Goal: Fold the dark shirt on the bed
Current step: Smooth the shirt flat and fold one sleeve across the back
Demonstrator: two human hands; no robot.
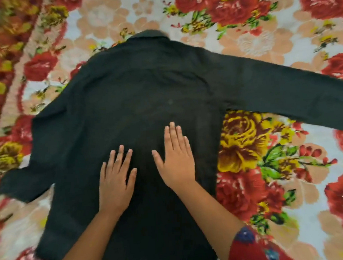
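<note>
The dark shirt is lying spread flat across the middle of the bed. Its collar is pointing toward the far edge and its lower part is running out of view at the near edge. The left hand and right hand are resting on its lower middle, side by side, fingers straight, palms down, grasping nothing. One sleeve is reaching toward the bed's right edge, and the other sleeve is bending toward the left edge. The cloth is looking light, limp and slightly wrinkled, so it is likely drooping wherever unsupported. Pinching a shoulder seam and the side edge below it should carry one clean fold line inward.
</note>
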